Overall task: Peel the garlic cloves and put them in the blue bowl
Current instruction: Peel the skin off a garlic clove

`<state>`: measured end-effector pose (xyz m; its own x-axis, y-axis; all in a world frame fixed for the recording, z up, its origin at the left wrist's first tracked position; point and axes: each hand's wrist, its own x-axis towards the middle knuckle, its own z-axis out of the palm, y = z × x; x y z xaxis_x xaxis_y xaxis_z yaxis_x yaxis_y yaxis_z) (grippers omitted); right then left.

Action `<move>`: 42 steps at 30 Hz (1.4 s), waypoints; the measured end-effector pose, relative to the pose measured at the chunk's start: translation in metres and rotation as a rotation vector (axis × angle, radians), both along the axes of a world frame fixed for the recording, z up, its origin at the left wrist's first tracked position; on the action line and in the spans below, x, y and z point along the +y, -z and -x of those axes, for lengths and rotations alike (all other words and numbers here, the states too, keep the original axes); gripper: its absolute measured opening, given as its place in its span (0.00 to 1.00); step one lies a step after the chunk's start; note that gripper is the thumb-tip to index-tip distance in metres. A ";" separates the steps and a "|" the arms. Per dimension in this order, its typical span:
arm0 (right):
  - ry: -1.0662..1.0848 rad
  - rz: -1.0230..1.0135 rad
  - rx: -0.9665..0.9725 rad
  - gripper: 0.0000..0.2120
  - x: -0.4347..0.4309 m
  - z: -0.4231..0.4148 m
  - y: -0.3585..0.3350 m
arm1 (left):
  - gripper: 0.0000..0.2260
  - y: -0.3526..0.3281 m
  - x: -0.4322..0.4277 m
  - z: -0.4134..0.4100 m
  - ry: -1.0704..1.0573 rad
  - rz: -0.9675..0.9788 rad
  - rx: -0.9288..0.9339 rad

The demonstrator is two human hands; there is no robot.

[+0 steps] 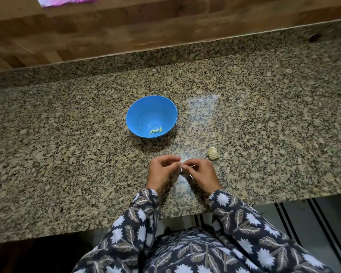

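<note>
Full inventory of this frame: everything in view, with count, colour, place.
blue bowl: 1, blue, mid-counter, beyond the hands
peeled cloves: two or three, pale yellow-green, in the bowl
garlic chunk: 1, cream, on the counter near the right hand
held clove: 1, whitish, between both hands, mostly hidden
counter: 1, speckled granite
wooden panel: 1, brown, behind counter
pink item: 1, pink, top-left edge
sleeves: 2, dark floral
left hand: 1, pinches clove
right hand: 1, pinches clove

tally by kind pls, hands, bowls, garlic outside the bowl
hands, left hand and right hand: 2
blue bowl: 1
garlic clove pinched between both hands: 1
garlic piece lying on the counter: 1
total: 5
</note>
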<state>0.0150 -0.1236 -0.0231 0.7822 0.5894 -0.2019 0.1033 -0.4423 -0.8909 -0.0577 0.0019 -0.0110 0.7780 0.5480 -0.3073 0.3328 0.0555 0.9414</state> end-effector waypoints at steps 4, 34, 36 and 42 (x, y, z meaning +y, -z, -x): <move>0.005 0.015 0.001 0.07 0.002 0.002 -0.001 | 0.07 0.001 0.000 -0.001 -0.019 0.010 -0.006; 0.215 -0.249 0.609 0.08 0.006 0.003 -0.014 | 0.10 -0.001 0.002 0.005 -0.104 0.648 -0.065; 0.216 -0.241 0.588 0.08 0.005 0.003 -0.013 | 0.10 -0.001 0.003 0.006 -0.109 0.726 -0.080; 0.262 -0.239 0.586 0.09 0.005 0.004 -0.015 | 0.11 0.006 0.007 0.008 -0.294 0.785 -0.084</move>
<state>0.0109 -0.1189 -0.0085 0.7063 0.4767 -0.5234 -0.5094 -0.1713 -0.8433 -0.0657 0.0091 -0.0166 0.6742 0.3833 -0.6313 0.1325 0.7781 0.6140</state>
